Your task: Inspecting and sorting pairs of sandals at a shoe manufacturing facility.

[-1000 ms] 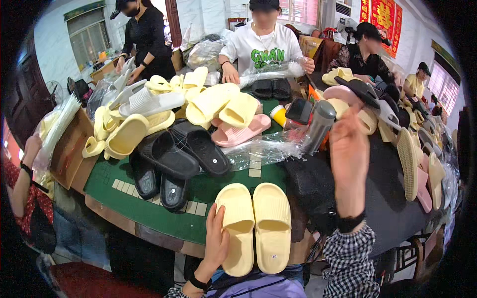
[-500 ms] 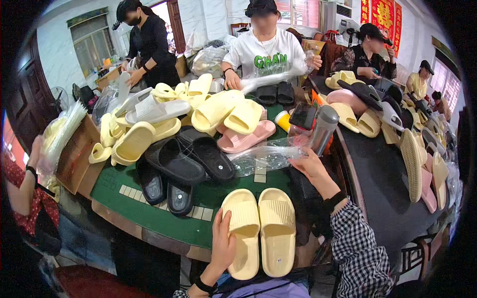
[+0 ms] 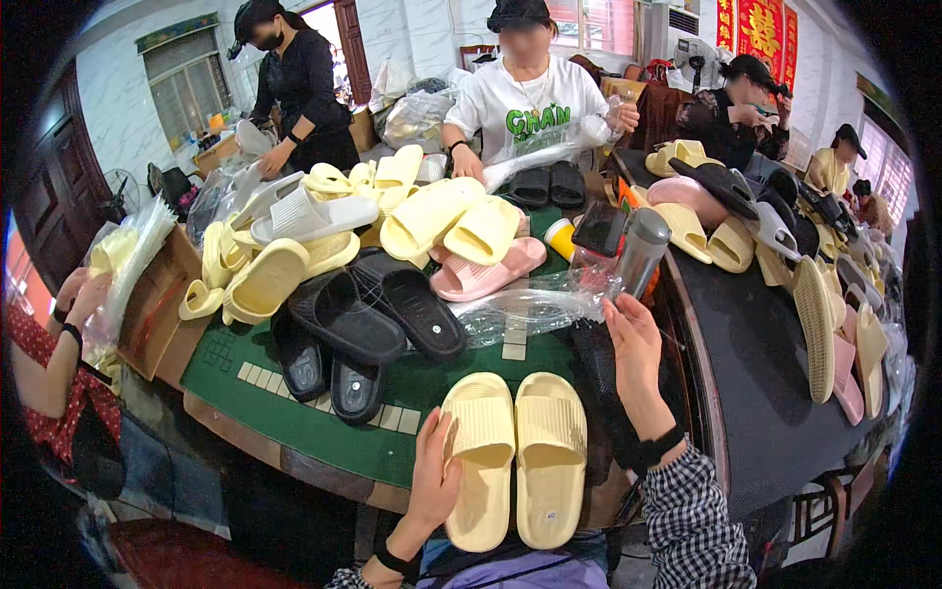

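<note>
A pair of pale yellow slide slippers [image 3: 551, 471] stands side by side, soles toward me, at the table's near edge. My left hand [image 3: 435, 471] grips the outer side of the left slipper, fingers at its ribbed strap. To the right of the pair, my right hand [image 3: 640, 358] is raised with fingers drawn together at the end of a clear plastic bag [image 3: 530, 312]; the pinch itself is hard to make out. The bag lies beyond the slippers on the green table [image 3: 265, 344]. Black slippers [image 3: 348, 319] lie to the left of the bag.
Yellow, grey and pink slippers [image 3: 491, 270] are heaped at the back. A grey bottle [image 3: 644, 247] and a yellow cup [image 3: 559, 238] stand beyond my right hand. A dark table [image 3: 756, 324] with more slippers lies to the right. Several people work around; a cardboard box [image 3: 162, 304] is at left.
My right hand has drawn back slightly to the right and turned upward at the bag's end. The left hand and the slipper pair have hardly moved.
</note>
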Available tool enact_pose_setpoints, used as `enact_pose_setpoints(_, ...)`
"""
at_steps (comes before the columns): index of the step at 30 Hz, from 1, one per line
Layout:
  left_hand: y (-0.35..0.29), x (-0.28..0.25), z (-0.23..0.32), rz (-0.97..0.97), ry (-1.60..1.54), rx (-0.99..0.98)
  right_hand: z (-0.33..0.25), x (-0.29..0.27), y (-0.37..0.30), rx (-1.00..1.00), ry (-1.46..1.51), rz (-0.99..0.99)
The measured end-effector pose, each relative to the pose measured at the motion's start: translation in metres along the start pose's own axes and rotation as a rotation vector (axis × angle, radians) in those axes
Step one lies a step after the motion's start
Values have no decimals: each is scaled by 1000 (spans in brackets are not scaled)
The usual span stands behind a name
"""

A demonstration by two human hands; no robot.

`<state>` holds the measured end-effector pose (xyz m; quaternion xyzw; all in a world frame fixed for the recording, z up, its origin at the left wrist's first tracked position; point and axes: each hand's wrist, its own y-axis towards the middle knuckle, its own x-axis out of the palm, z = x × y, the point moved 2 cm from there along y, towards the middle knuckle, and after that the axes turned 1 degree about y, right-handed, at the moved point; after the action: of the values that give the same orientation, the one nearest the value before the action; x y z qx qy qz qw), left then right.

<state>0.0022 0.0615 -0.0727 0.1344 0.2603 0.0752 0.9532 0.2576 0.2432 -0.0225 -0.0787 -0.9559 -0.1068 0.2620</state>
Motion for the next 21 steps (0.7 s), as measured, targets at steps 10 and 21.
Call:
enact_pose_setpoints(10, 12, -16, 96, -40, 105, 231, -36, 25, -131, 155, -393, -451)
enact_pose_setpoints(21, -1, -4, 57, -57, 86, 387, -71, -19, -173, 132, -100, -148)
